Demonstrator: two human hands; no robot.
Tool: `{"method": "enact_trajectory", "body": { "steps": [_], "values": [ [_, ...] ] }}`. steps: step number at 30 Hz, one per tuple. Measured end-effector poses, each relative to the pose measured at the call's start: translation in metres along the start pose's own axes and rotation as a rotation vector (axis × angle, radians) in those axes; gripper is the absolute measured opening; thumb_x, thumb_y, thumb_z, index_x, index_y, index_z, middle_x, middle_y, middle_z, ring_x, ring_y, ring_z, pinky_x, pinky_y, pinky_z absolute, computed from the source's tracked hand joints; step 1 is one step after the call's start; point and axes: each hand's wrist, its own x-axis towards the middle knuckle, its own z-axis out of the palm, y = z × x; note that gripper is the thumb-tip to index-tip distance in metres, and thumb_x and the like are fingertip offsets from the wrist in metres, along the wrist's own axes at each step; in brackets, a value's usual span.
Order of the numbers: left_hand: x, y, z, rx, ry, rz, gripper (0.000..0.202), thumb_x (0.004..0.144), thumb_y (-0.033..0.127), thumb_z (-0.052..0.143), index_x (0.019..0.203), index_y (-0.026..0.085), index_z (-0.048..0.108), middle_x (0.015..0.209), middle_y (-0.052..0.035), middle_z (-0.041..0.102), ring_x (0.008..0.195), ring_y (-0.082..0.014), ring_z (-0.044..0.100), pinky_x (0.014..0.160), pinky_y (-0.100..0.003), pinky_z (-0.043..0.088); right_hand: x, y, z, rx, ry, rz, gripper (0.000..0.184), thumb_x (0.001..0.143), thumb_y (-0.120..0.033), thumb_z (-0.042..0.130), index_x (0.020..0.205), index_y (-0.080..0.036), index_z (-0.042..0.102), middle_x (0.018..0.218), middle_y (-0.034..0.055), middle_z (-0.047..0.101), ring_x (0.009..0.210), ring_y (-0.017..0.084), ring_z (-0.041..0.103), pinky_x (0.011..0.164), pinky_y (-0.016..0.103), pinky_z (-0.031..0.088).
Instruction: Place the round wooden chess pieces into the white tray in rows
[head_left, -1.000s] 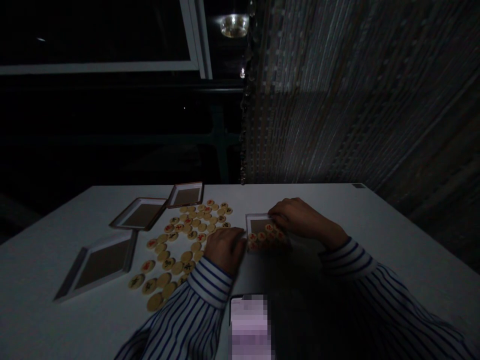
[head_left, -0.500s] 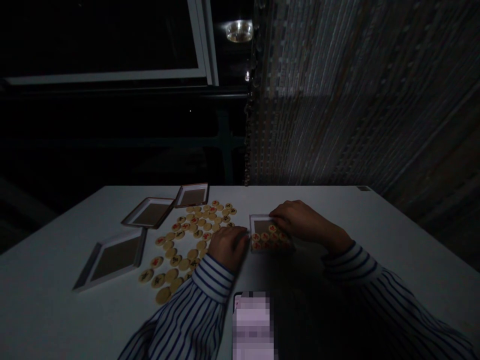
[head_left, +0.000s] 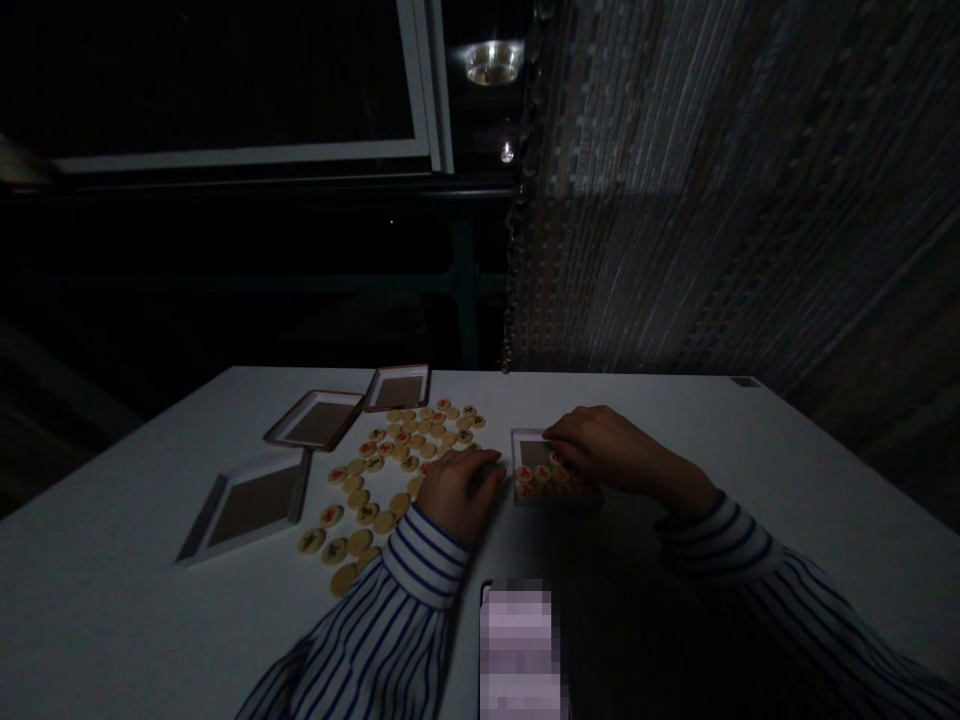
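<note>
My left hand point(head_left: 457, 492) hovers at the right edge of the spread of round wooden Chinese chess pieces point(head_left: 385, 522). Its thumb and forefinger are apart, with nothing visible between them. Over the far right part of a small shallow box point(head_left: 516, 470), my right hand point(head_left: 600, 450) bends down with its fingers close together. Its fingertips partly cover a red-marked piece point(head_left: 555, 458), and I cannot make out what is under them. Rows of red-marked pieces point(head_left: 541, 474) lie along the near side of that box. The loose pieces show red marks, dark marks or plain backs.
Three open trays stand on the white table point(head_left: 112, 520): a near-left one point(head_left: 255, 500), a middle one point(head_left: 319, 420) and a far one point(head_left: 401, 390). A phone point(head_left: 521, 650) lies at the front edge. Behind the table hang a bead curtain point(head_left: 637, 200) and a dark window point(head_left: 225, 80).
The view has shifted slightly, so everything sits a little further right. My right hand has slid left over the box, covering more of one red piece. My left thumb and forefinger look wider apart.
</note>
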Motion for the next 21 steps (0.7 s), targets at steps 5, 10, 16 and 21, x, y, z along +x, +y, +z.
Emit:
{"method": "enact_trajectory", "body": {
  "steps": [5, 10, 16, 21],
  "values": [
    [-0.004, 0.0, -0.009, -0.002, -0.018, -0.014, 0.024, 0.081, 0.031, 0.054, 0.098, 0.019, 0.066, 0.095, -0.0051, 0.07, 0.09, -0.0198, 0.063, 0.083, -0.036, 0.05, 0.0, -0.004, 0.0, 0.013, 0.011, -0.006, 0.027, 0.086, -0.023, 0.042, 0.1, -0.018, 0.065, 0.092, 0.0065, 0.068, 0.085, 0.019, 0.059, 0.076, 0.03, 0.038],
    [-0.007, -0.002, -0.021, 0.005, -0.011, -0.002, 0.024, 0.08, 0.029, 0.055, 0.097, 0.017, 0.067, 0.095, -0.0066, 0.07, 0.091, -0.0206, 0.063, 0.084, -0.037, 0.049, 0.0, -0.007, 0.001, -0.001, 0.032, -0.027, 0.028, 0.087, -0.024, 0.041, 0.1, -0.018, 0.065, 0.093, 0.0069, 0.068, 0.085, 0.019, 0.059, 0.076, 0.031, 0.039],
    [-0.012, -0.012, -0.033, 0.028, 0.022, -0.011, 0.025, 0.081, 0.033, 0.054, 0.095, 0.018, 0.067, 0.094, -0.0063, 0.071, 0.088, -0.0196, 0.064, 0.082, -0.036, 0.05, 0.002, -0.01, 0.002, -0.003, 0.074, -0.031, 0.031, 0.087, -0.024, 0.041, 0.108, -0.017, 0.063, 0.1, 0.0078, 0.068, 0.092, 0.02, 0.06, 0.081, 0.033, 0.04],
    [-0.016, -0.025, -0.042, 0.035, 0.057, -0.032, 0.027, 0.079, 0.036, 0.054, 0.096, 0.019, 0.067, 0.094, -0.0061, 0.07, 0.089, -0.0201, 0.064, 0.083, -0.036, 0.05, 0.002, -0.011, -0.003, -0.002, 0.103, 0.005, 0.032, 0.087, -0.022, 0.04, 0.108, -0.017, 0.064, 0.101, 0.0073, 0.068, 0.092, 0.02, 0.06, 0.081, 0.032, 0.042]
  ]
}}
